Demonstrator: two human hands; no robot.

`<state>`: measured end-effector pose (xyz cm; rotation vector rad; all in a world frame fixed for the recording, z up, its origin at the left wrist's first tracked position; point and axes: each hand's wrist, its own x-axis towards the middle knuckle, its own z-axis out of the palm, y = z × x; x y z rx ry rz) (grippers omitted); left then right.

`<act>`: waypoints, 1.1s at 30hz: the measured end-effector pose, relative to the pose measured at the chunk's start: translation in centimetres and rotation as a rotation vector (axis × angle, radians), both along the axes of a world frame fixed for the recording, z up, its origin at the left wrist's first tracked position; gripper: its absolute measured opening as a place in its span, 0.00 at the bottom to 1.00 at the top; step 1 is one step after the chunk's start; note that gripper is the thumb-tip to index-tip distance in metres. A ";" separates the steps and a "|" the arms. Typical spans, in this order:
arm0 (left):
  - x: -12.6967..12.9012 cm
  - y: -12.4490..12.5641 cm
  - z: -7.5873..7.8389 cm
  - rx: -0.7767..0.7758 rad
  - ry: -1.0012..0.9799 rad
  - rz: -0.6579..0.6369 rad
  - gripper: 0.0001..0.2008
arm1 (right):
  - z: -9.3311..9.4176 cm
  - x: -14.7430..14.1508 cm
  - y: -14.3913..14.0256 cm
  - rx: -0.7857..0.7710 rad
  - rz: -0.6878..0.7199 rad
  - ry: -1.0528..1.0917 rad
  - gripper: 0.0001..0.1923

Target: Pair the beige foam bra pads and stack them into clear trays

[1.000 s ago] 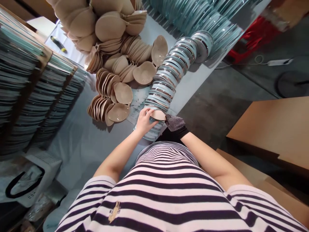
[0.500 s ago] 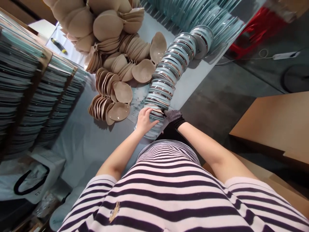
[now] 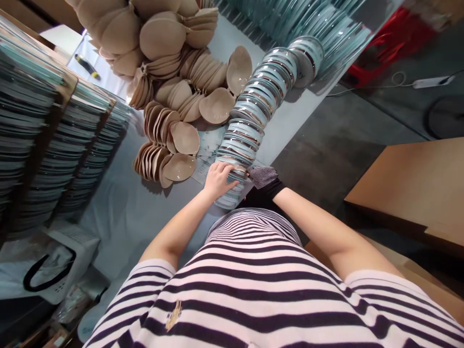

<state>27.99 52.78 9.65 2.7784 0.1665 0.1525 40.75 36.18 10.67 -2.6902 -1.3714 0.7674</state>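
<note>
A long curved row of round glass discs (image 3: 242, 137) stands on edge on the white-covered table, its near end close to my body. My bare left hand (image 3: 218, 180) lies over the near part of this row, fingers and thumb curled around the disc edges. On the opposite side of the row is my right hand (image 3: 264, 177), in a dark glove with light dots. Its fingers are closed together at the rim of the discs, and their tips are hard to see, so what they pinch cannot be made out.
Left of the row lie bundles of beige oval cups (image 3: 179, 166), some in clear wrap. Stacks of glass sheets (image 3: 32, 140) stand at the left, more glass (image 3: 290, 24) at the back. A yellow-black tool (image 3: 87, 66) lies far left; cardboard boxes (image 3: 413, 186) are at the right.
My gloved right hand has shifted slightly to the right, away from the row. My left hand stays over the discs, nearly unmoved. The view has shifted a little.
</note>
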 end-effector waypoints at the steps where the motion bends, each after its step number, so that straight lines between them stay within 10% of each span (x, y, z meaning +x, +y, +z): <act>1: 0.1 -0.1 -0.2 -0.006 0.000 -0.020 0.19 | 0.0 0.0 0.4 -0.012 0.007 0.023 0.21; 9: 0.4 0.2 -0.6 -0.059 0.005 -0.178 0.13 | -1.1 0.4 1.9 -0.087 -0.103 0.138 0.19; 25: 2.4 1.3 0.9 0.101 -0.036 -0.255 0.11 | -3.3 0.9 1.3 0.332 -0.108 0.472 0.19; 33: 2.7 1.1 0.9 0.139 -0.064 -0.127 0.11 | -1.7 0.4 2.0 0.301 -0.028 0.264 0.15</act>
